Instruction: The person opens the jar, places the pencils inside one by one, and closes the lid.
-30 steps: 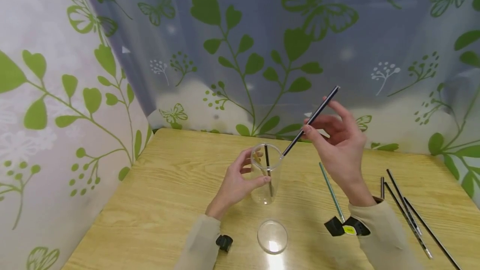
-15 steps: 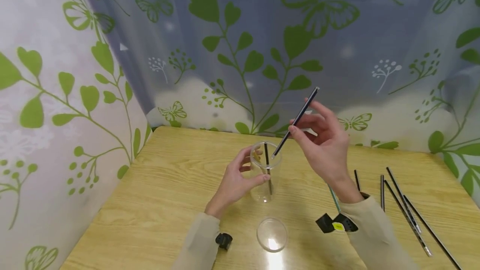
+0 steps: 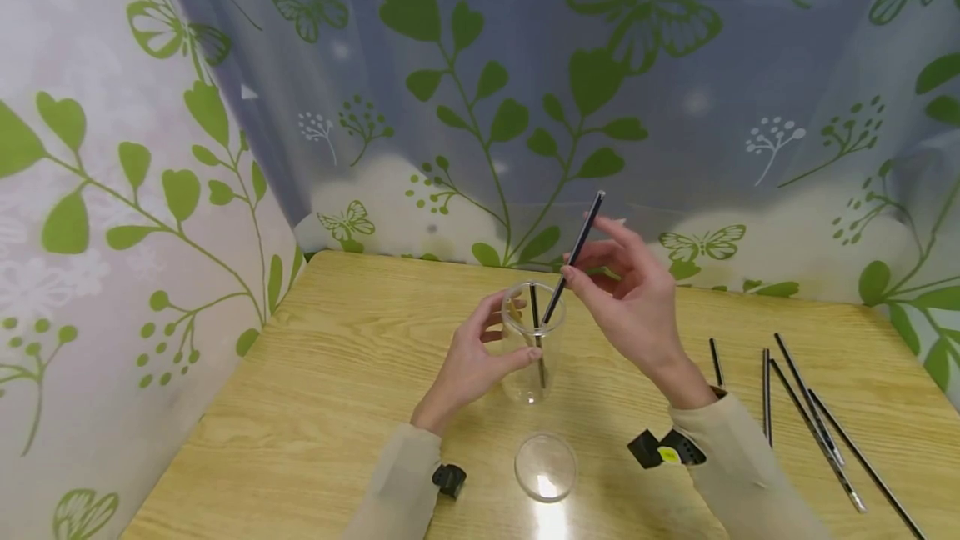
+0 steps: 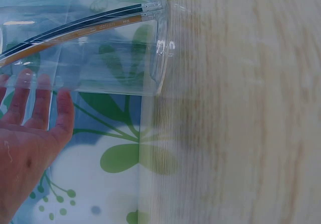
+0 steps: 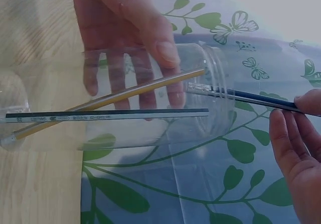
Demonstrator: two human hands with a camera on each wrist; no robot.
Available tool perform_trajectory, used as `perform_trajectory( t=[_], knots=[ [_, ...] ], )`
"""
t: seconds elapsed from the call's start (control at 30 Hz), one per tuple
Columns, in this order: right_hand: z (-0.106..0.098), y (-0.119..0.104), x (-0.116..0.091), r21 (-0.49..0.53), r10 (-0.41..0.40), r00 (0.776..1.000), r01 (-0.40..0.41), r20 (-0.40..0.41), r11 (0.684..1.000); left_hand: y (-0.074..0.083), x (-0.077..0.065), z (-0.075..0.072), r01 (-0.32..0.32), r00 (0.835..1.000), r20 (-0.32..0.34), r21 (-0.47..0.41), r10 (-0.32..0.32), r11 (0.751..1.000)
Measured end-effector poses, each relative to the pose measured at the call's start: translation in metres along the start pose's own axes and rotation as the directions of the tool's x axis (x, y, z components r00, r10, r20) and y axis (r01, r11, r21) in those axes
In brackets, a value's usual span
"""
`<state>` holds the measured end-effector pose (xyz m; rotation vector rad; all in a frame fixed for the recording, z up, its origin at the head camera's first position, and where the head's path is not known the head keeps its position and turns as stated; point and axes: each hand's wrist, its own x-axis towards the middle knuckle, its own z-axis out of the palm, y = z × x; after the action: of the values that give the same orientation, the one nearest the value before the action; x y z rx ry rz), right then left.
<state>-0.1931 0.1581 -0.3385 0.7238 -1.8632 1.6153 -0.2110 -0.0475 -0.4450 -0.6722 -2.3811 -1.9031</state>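
My left hand (image 3: 476, 361) grips a clear plastic jar (image 3: 552, 369) from its left side, fingers behind and thumb across the front. The jar stands upright on the table, its mouth uncovered. Inside lean a dark striped pencil (image 5: 110, 116) and a yellow pencil (image 5: 130, 91), which cross in the right wrist view. Above and right of the jar, my right hand (image 3: 637, 298) pinches another dark pencil (image 3: 580, 244) between thumb and fingers. It slants down to the left, and its silver-ferruled eraser end sits just inside the mouth.
A round clear lid (image 3: 545, 467) lies on the wooden table (image 3: 300, 407) in front of the jar. Several dark pencils (image 3: 767, 398) lie to the right, near my right sleeve. Behind the table hangs a leaf-patterned curtain (image 3: 675, 132).
My right hand has moved left and slightly down. The pencil it holds has become steeper, and its lower end has passed from the jar's right rim into the mouth. The left hand stays put.
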Motion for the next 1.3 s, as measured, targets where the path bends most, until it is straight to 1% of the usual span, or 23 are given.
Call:
perform_trajectory(
  t=[0.13, 0.33, 0.5, 0.73, 0.97, 1.3],
  knots=[
    [0.003, 0.005, -0.004, -0.011, -0.004, 1.000, 0.004, 0.018, 1.000, 0.000, 0.000, 0.000, 0.002, 1.000, 0.004, -0.008, -0.002, 1.000],
    [0.006, 0.012, -0.012, -0.048, -0.035, 0.997, 0.039, 0.073, 0.998, 0.000, 0.000, 0.000, 0.001, 1.000, 0.002, -0.017, -0.001, 1.000],
    [0.007, 0.017, -0.017, -0.077, -0.033, 0.994, 0.041, 0.105, 0.996, 0.000, 0.000, 0.000, 0.003, 1.000, 0.001, -0.025, -0.003, 1.000],
    [0.006, 0.019, -0.022, -0.137, 0.000, 0.993, 0.016, 0.118, 0.990, 0.000, -0.001, 0.000, 0.009, 1.000, 0.001, -0.020, -0.009, 1.000],
    [0.004, 0.021, -0.026, -0.189, 0.038, 0.987, -0.009, 0.153, 0.982, 0.000, 0.000, 0.000, 0.010, 1.000, 0.001, -0.013, -0.010, 1.000],
    [0.002, 0.022, -0.028, -0.205, 0.071, 0.982, -0.035, 0.172, 0.978, 0.000, 0.001, 0.000, 0.016, 1.000, -0.007, -0.016, -0.016, 1.000]
  ],
)
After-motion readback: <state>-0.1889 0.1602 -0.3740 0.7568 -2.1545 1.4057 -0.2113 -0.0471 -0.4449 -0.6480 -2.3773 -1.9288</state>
